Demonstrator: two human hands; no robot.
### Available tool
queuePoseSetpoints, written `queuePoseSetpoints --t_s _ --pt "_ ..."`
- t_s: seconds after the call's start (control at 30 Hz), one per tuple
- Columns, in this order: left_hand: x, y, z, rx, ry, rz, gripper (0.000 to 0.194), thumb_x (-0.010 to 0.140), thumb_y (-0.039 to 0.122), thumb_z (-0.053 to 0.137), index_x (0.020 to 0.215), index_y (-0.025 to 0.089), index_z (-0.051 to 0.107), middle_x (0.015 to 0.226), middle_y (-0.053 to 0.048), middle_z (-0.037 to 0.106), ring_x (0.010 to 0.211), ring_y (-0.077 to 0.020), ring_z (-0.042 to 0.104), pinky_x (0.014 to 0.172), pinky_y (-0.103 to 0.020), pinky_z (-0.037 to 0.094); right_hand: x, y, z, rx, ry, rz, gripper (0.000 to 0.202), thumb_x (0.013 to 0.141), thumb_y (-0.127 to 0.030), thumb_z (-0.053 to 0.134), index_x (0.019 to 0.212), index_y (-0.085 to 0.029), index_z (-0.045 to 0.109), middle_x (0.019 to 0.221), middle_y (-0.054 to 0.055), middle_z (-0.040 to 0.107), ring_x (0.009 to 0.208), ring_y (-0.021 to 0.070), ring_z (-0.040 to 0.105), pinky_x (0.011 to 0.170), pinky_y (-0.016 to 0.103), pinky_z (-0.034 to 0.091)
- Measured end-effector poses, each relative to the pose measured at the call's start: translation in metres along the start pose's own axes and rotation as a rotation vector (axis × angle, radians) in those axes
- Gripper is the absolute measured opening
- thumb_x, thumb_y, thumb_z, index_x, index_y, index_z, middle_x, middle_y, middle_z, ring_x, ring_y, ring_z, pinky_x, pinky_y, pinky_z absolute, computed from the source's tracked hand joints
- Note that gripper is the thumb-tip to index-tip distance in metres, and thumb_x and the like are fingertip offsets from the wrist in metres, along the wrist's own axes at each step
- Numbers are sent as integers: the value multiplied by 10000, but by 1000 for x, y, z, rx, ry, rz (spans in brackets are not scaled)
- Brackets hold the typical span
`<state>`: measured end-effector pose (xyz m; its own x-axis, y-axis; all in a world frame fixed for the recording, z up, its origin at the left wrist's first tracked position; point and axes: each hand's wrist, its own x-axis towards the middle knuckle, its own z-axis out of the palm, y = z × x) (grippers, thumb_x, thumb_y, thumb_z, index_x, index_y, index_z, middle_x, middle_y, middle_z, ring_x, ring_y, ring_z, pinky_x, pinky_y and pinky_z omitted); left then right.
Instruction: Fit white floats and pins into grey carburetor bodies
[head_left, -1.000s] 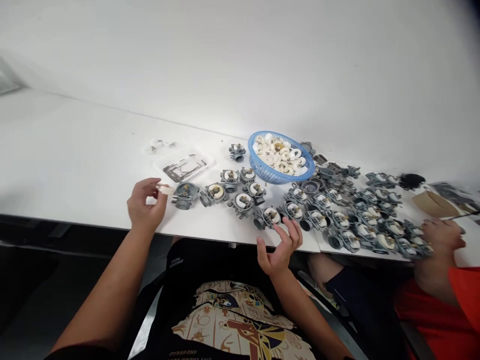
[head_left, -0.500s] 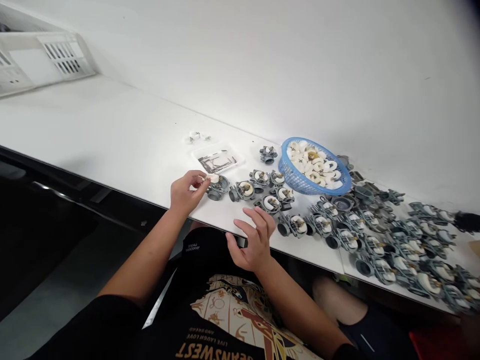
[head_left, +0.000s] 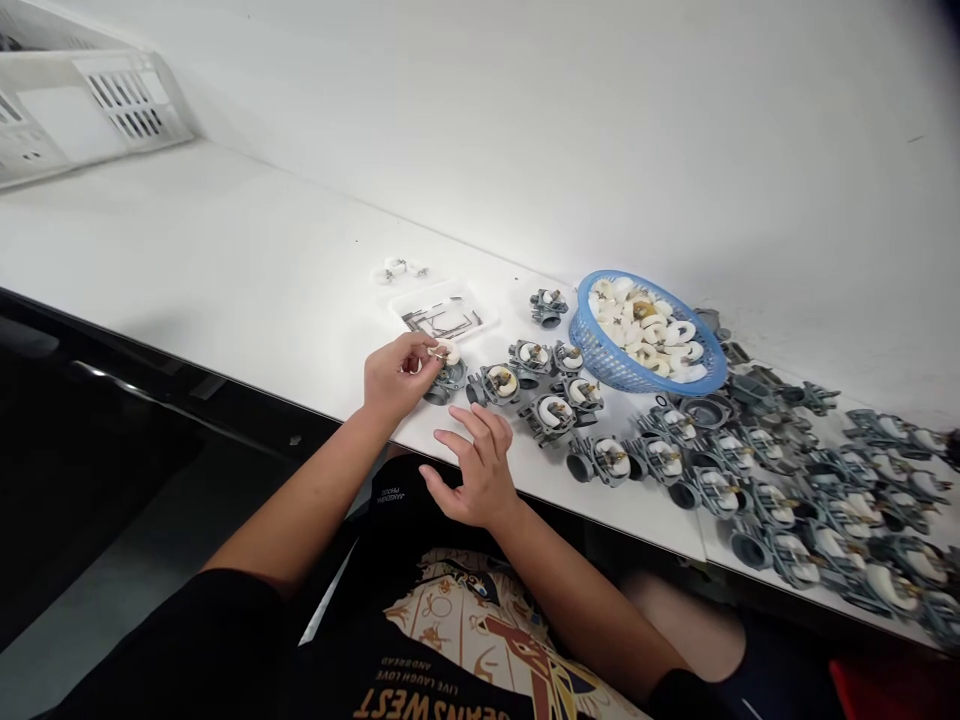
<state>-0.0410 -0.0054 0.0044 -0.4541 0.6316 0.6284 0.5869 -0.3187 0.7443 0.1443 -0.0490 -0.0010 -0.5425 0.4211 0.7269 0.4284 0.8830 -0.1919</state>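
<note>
Between the thumb and fingers of my left hand (head_left: pixel 397 378) is a white carburetor float (head_left: pixel 448 351), held just above an upturned carburetor body (head_left: pixel 452 378) near the table's front edge. Part of that body is hidden by the hand and the float. My right hand (head_left: pixel 476 468) hovers over the table edge with its fingers spread and nothing in them. Nearest to it stands a carburetor (head_left: pixel 499 383) with a white float seated in it. Behind my left hand lies a shallow white tray (head_left: pixel 491 318) with several thin metal pins.
A blue basket (head_left: pixel 600 357) full of white floats stands at the back. Several carburetors (head_left: pixel 720 490) crowd the table's right side. Loose floats (head_left: pixel 395 267) lie beyond the tray. A white crate (head_left: pixel 97 110) is at far left. Another person's leg (head_left: pixel 694 625) shows below the table.
My left hand has tilted the float up over the carburetor body. My right hand has moved left, closer to the left one, still with spread fingers. The whole view has shifted slightly.
</note>
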Motion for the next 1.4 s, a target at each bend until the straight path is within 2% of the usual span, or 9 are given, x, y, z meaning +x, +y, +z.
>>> queuePoseSetpoints --t_s 0.17,0.27,0.33,0.43,0.6,0.83,0.97,1.17,1.4 --pt "5 1 -1 154 -7 147 75 836 234 677 905 210 698 592 61 617 503 -83 529 548 -207 427 0 1 -1 17 -40 -15 387 914 -454 676 1195 -199 600 1312 127 635 1326 293 487 1110 450 381" --pt "12 3 -3 220 -48 265 77 830 197 655 879 215 711 580 61 635 514 -90 563 562 -208 433 0 1 -1 21 -53 -28 402 913 -477 682 1191 -195 610 1304 129 644 1313 290 501 1097 438 388" --pt "16 7 -5 218 -86 287 89 810 174 648 862 215 707 565 66 629 519 -94 575 559 -206 435 1 1 -2 24 -54 -23 394 913 -468 683 1185 -191 615 1303 132 646 1313 292 502 1095 438 388" --pt "20 16 -10 196 -166 219 99 807 177 638 879 213 698 572 68 626 520 -96 574 559 -206 449 2 1 -2 30 -57 -4 381 912 -453 682 1180 -191 616 1305 129 646 1316 290 501 1097 440 389" --pt "18 31 -25 178 -267 110 212 834 230 636 1043 220 667 721 46 707 563 -112 601 604 -240 506 3 1 -2 27 -57 19 358 912 -443 677 1171 -204 618 1307 119 649 1321 283 504 1099 436 391" --pt "6 32 -36 127 -357 61 368 850 276 648 1213 224 609 922 2 767 741 -162 706 667 -280 574 3 1 0 30 -54 25 348 906 -407 686 1173 -193 620 1307 123 647 1334 286 493 1100 444 393" --pt "-1 30 -35 192 -330 108 434 859 298 678 1280 238 588 1021 -13 781 881 -196 746 696 -293 590 3 1 1 3 -42 44 303 922 -342 669 1182 -197 615 1315 124 642 1322 286 502 1096 445 402" --pt "-11 23 -33 169 -264 164 419 852 307 737 1249 249 616 1173 -43 754 1038 -226 749 898 -327 608 4 0 3 -17 -37 99 327 907 -316 670 1200 -187 608 1361 135 616 1335 292 486 1113 462 403" --pt "-15 15 -31 49 -277 56 394 839 334 772 1204 242 654 1157 -54 763 1028 -244 757 949 -349 602 7 0 3 -7 -86 140 504 932 -318 635 1383 -153 483 1518 173 503 1482 315 359 1185 513 353"
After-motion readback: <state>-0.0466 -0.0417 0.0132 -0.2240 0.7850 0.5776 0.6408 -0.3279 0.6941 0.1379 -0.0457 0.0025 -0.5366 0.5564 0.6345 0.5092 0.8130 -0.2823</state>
